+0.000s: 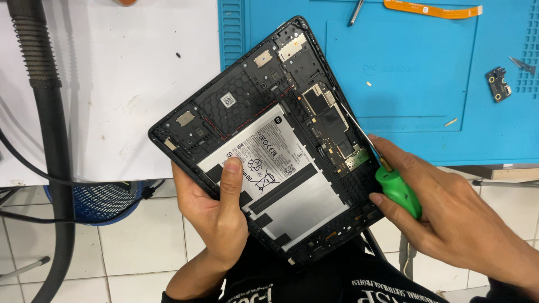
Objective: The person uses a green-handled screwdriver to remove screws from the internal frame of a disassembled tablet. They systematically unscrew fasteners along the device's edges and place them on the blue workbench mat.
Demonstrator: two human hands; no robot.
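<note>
A: Nearest the camera?
B: Dark printed shirt (337, 283) at the bottom edge, the person's own. Just above it, the left hand (216, 216).

A: Left hand state?
B: Fingers closed around the lower left edge of an opened tablet (264, 140), thumb flat on the white battery (281, 174). Tablet is back-off, tilted, held up over the lap, its top corner overhanging the bench.

A: Right hand?
B: Right hand (449, 219) fingers gripping a green-handled screwdriver (396, 188). Its shaft runs up along the tablet's right side, beside the circuit board (331, 126). Can't tell exactly where the tip touches.

A: Surface?
B: Blue work mat (426, 84) with ridged slots on its left strip, lying on the bench; white bench top (123, 84) to its left. On the mat: orange flex cable (432, 9) at the top edge, small dark circuit piece (498, 83) at right, a metal tool tip (355, 12) up top, a few loose flecks.

A: Room?
B: White tiled floor (140, 247) below the bench edge. Blue mesh basket (95, 199) under the bench at left. Thick grey ribbed hose (48, 129) runs down the left side, black cables (33, 168) cross near it.

A: Edges, open room?
B: Mat's middle is mostly bare, white top too. Tablet's top corner sits over the seam between them. Hose is well apart from the left hand.
</note>
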